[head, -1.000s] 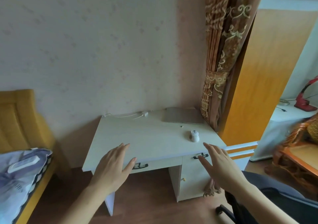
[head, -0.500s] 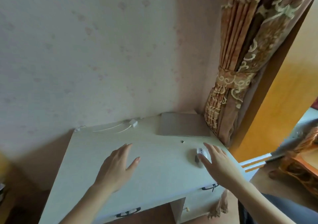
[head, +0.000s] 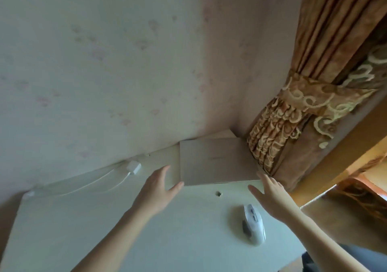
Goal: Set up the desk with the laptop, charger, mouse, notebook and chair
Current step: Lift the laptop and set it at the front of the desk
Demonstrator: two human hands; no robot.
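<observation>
Now reaching past the mouse (head: pixel 253 224) across the worktop (head: pixel 88 219), both hands (head: pixel 157 189) (head: pixel 270 196) open, flanking the shut laptop (head: pixel 217 160) at far right: probably about to lift it.

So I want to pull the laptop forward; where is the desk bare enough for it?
The widest bare patch of desk lies left of the mouse, below the charger and its cable. The back right corner is crowded: the laptop sits against the curtain, with the left hand and right hand at its front corners.
</observation>
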